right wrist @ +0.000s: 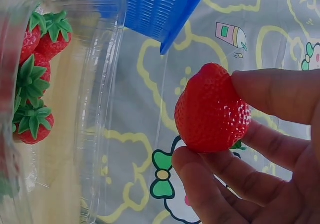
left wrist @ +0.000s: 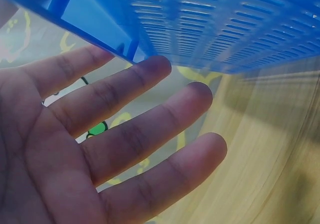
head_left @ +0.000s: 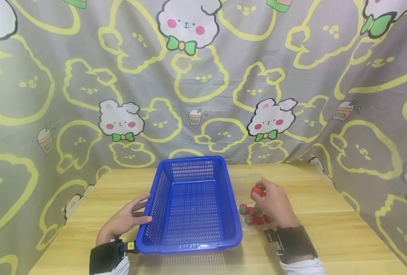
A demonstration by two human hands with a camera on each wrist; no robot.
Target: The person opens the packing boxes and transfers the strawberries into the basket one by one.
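Note:
My right hand [head_left: 275,200] pinches a red strawberry [right wrist: 212,108] between thumb and fingers. In the right wrist view its rounded red side shows, with a bit of green leaf at the lower right. Below that hand, several more strawberries [head_left: 255,215] with green leaf tops lie in a clear plastic box [right wrist: 95,103]. My left hand [head_left: 126,217] is at the left side of a blue plastic basket [head_left: 189,248], fingers spread and nearly straight, fingertips right at its rim. No strawberry shows inside the basket, whose slotted walls and floor are visible.
The wooden table [head_left: 121,187] carries the basket in the middle and the clear box just to its right. A grey curtain [head_left: 220,84] with cartoon bears and rabbits hangs behind the table and along both sides.

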